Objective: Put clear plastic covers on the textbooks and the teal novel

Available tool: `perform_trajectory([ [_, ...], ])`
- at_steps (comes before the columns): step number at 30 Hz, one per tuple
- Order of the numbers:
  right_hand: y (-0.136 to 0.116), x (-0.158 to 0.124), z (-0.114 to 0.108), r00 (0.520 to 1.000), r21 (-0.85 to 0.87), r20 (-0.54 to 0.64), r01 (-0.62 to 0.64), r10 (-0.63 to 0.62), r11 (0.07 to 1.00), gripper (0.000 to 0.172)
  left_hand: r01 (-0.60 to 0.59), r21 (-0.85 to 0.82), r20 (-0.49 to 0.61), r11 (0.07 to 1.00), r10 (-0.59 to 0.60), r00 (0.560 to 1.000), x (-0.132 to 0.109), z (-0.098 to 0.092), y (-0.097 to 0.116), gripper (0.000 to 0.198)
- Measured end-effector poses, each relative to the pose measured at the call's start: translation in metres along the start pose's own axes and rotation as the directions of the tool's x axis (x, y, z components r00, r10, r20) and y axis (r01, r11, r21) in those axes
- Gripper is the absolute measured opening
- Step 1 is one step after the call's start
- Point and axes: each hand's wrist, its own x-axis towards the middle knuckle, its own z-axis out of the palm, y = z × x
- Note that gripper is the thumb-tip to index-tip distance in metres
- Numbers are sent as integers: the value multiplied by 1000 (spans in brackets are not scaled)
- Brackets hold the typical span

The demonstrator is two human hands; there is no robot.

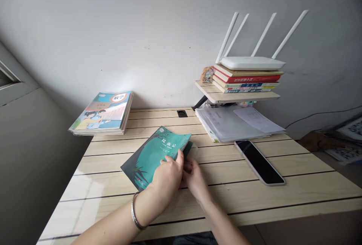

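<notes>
On the pale, dark-grooved desk [226,173], left hand [168,171] and right hand [195,179] pinch a rectangular teal book [149,154].

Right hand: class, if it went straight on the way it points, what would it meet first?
Probably the green book: the right hand points forward and leftward at its right edge, perhaps already touching; the depth there is unclear.

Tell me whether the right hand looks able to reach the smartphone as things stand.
Likely yes: the right hand is at the edge of the teal book, but only wooden tabletop shows between that hand and the smartphone, which lies uncovered.
</notes>
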Motion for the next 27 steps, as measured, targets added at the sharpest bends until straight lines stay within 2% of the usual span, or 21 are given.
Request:
perform_trajectory([
  [4, -3, 5, 3, 999, 48, -35, 39, -38, 998, 47, -40, -8, 61, 999, 41, 997, 1, -16, -10, 66],
  [8, -31, 10, -4, 999, 32, -42, 18, -17, 999, 45, -28, -138, 9, 990, 29, 1000, 10, -45, -38, 43],
  [12, -71, 22, -30, 997, -169, -31, 69, -75, 983, 47, 70, -391, -166, 918, -145, 976, 10, -75, -72, 44],
  [15, -98, 43, -56, 994, -357, 39, 106, -99, 928, 42, 129, -546, -178, 828, -265, 948, -4, -79, -87, 39],
  [17, -115, 61, -69, 985, -480, 110, 171, -134, 860, 38, 171, -634, -144, 754, -332, 932, -17, -70, -91, 37],
  [19, -131, 77, -75, 969, -606, 205, 237, -140, 759, 35, 214, -731, -86, 648, -398, 913, -34, -54, -87, 36],
  [21, -149, 91, -74, 947, -715, 292, 310, -136, 626, 32, 252, -824, -23, 507, -475, 880, -55, -30, -78, 37],
  [23, -167, 102, -67, 926, -800, 340, 377, -164, 468, 29, 217, -908, 3, 358, -512, 859, -78, 0, -63, 42],
  [25, -184, 111, -55, 900, -846, 382, 432, -209, 312, 29, 152, -972, 44, 181, -493, 869, -100, 33, -45, 50],
  [27, -197, 118, -42, 871, -852, 439, 482, -222, 204, 30, 167, -986, 158, -6, -370, 915, -117, 64, -31, 54],
])
